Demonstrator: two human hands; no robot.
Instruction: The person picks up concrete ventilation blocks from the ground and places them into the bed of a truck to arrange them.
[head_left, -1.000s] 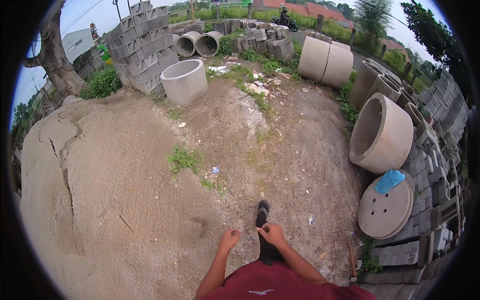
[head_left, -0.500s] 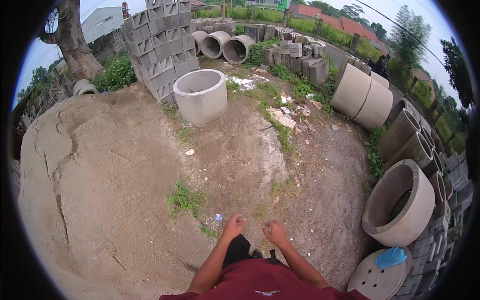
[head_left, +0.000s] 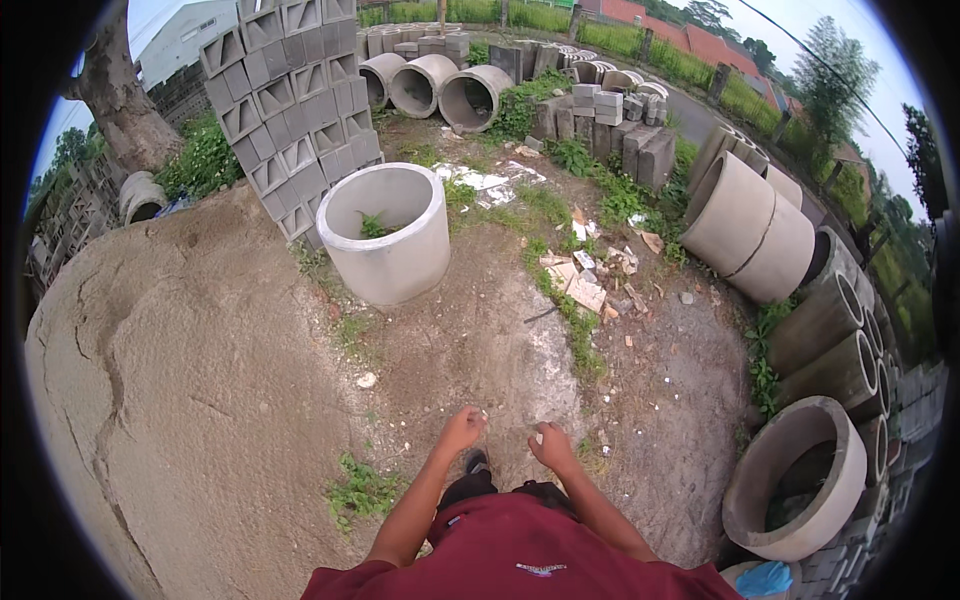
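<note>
My left hand [head_left: 463,428] is in front of my body at the lower middle, fingers loosely curled, with nothing visible in them. My right hand [head_left: 551,446] is beside it, a gap between the two, its fingers curled in and no object showing. Neither hand touches anything; both are above the bare dirt path [head_left: 490,360]. Farther ahead, left of centre, an upright concrete ring [head_left: 395,265] stands on the ground with a green plant inside it.
A big sand mound [head_left: 200,380] fills the left. Behind it rises a tall stack of hollow blocks [head_left: 290,110]. Broken board scraps [head_left: 585,290] litter the ground ahead. Along the right are concrete pipes [head_left: 750,225], a tilted ring [head_left: 800,480] and a blue plastic piece [head_left: 765,579].
I have moved forward along the path: the upright concrete ring is nearer, and the tilted ring and blue plastic have slid lower in view. Both hands stay curled before me.
</note>
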